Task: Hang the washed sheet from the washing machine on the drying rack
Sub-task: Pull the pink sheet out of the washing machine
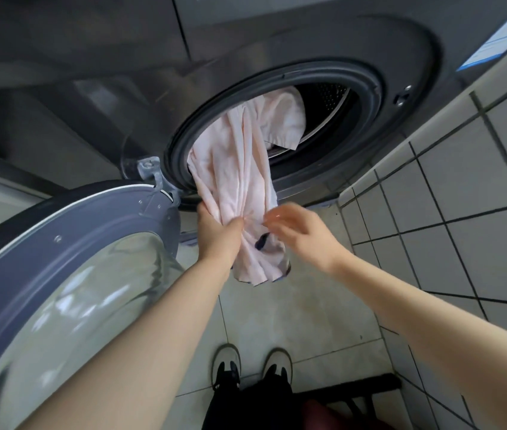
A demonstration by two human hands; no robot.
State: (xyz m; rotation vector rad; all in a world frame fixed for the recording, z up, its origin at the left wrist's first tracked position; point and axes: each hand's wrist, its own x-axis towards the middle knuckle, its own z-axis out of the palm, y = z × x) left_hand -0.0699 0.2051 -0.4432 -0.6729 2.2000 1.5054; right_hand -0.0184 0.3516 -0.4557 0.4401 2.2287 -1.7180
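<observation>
The sheet (236,181) is gripped, bunched, by the left hand (219,234); the right hand (300,232), blurred, is held loosely spread just beside it, gripping nothing. From the hands the sheet's long axis runs up and away into the washing machine (277,41) drum (329,97).

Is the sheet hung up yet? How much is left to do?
Not yet. Done: the washer door is swung open. Happening now: the left hand grips the pink sheet, partly pulled out, with the rest inside the drum; the open right hand is close beside it. Left: pull it all out, carry it off and hang it on the drying rack.
</observation>
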